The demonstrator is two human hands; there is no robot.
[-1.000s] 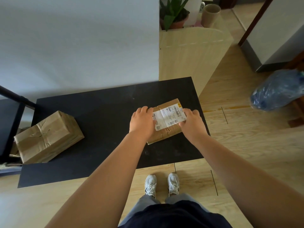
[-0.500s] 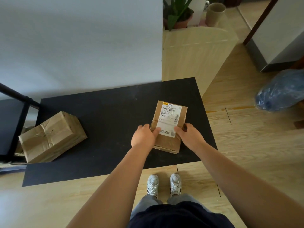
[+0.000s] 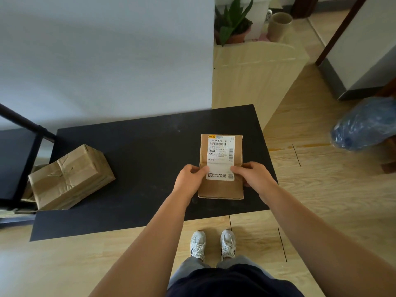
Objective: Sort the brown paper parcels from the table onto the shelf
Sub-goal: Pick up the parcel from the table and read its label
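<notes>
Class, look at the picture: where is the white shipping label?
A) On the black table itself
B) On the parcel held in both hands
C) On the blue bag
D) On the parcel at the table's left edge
B: the label sits on the parcel gripped by the left hand and right hand.

two parcels (image 3: pixel 70 179) (image 3: pixel 221 166) on table (image 3: pixel 150 142)

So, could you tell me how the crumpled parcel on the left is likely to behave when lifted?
The crumpled parcel probably keeps its boxy shape. Its creased paper wrap should give decent grip. It overhangs the black table edge, so a careless push might tip it off.
</notes>
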